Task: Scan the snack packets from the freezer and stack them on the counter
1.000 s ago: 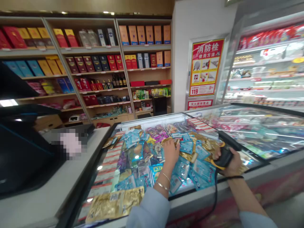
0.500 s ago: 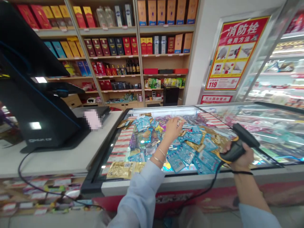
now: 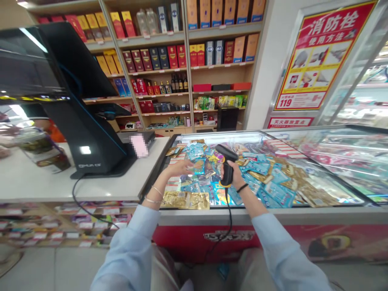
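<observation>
My right hand (image 3: 235, 173) is wrapped around a black barcode scanner (image 3: 228, 171) with yellow trim, its head pointing left over the packets. A black cord hangs from the scanner's handle down the front of the case. My left hand (image 3: 180, 167) hovers over the left part of the pile, fingers stretched to the right and slightly blurred; I see nothing held in it. Beneath and between the hands lie blue snack packets (image 3: 216, 192) and other coloured ones. A gold packet (image 3: 185, 200) lies at the front left, below my left hand.
The packets lie on a glass-topped freezer case (image 3: 242, 218). To the left, a white counter (image 3: 112, 188) carries a black checkout terminal (image 3: 91, 137) and a plastic jar (image 3: 45, 151). Shelves of boxed bottles (image 3: 154, 58) stand behind, with a red sign (image 3: 324, 56) at right.
My right hand has swung the scanner left, from the right side of the pile to its middle. My left hand has drawn back to the left. The view has shifted left.
</observation>
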Available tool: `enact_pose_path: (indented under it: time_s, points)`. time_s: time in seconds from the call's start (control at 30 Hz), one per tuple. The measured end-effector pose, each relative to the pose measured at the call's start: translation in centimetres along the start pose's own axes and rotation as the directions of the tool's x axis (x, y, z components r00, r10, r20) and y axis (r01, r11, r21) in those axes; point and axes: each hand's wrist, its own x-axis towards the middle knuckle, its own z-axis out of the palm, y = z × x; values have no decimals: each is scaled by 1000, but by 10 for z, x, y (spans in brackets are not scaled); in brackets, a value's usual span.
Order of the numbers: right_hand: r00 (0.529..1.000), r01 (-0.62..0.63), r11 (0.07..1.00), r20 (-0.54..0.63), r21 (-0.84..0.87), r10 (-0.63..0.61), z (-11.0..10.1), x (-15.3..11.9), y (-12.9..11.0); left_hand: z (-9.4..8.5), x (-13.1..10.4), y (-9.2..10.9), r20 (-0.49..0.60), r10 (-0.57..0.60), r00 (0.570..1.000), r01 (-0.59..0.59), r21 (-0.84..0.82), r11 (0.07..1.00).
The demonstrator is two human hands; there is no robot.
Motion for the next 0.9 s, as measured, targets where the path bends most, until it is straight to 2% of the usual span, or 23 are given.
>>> enact_pose_path:
  time_s: [0.1,0.2,0.3,0.4,0.47,0.53,0.57,0.63,0.7,0.73,0.8,0.9]
  points:
    - [998,-52,998,32,22,51,16,18,18,20,-11,-10,100,40,994,-42,15,999]
    - [996,-79,997,43,17,79,22,31,32,53,-13,-4,173,128,977,-143,79,987]
    - [993,-109,994,39,14,108,22,39,45,79,-6,6,220,126,967,-172,205,964]
    - [992,-119,992,34,35,118,18,43,54,89,5,8,314,71,947,-149,232,961]
    - [993,-115,992,42,51,113,14,45,58,88,11,2,367,69,928,-140,169,976]
    - [994,-100,993,49,65,97,11,47,60,84,16,-8,373,100,923,-134,64,989]
    - [994,-96,993,53,68,92,9,48,61,82,18,-15,348,118,930,-130,11,992]
    - [994,-95,993,64,72,90,7,49,62,77,24,-29,227,133,965,-120,-72,990]
    - [993,-95,992,72,82,89,6,50,63,71,33,-44,31,96,995,-92,-113,989]
    - [994,-93,992,74,88,86,6,50,63,67,38,-50,-81,58,995,-68,-121,990]
    - [995,-79,992,73,100,72,6,50,63,60,50,-62,-279,-28,960,-9,-130,991]
    - [996,-62,993,71,97,55,7,48,61,54,64,-75,-465,-131,876,63,-159,985]
